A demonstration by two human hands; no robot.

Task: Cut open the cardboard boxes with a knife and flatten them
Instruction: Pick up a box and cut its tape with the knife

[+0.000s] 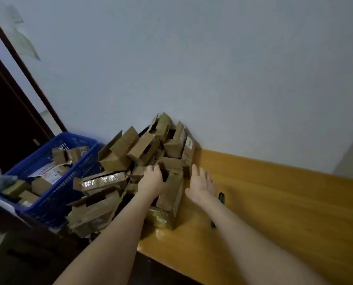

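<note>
A heap of small brown cardboard boxes point(134, 151) is piled against the wall at the left end of the wooden table point(284, 202). My left hand point(152, 181) reaches into the heap, its fingers curled over the top edge of a box point(172, 194) standing at the heap's right side. My right hand point(202, 183) is held flat with straight fingers just right of that box, near the pile. A green-handled knife point(221, 197) lies on the table, mostly hidden under my right forearm.
A blue plastic basket point(54, 194) with several more boxes and papers stands left of the heap. A dark door frame point(23, 70) runs up the left side. The pale wall point(212, 68) backs the table, and a table edge runs at the bottom.
</note>
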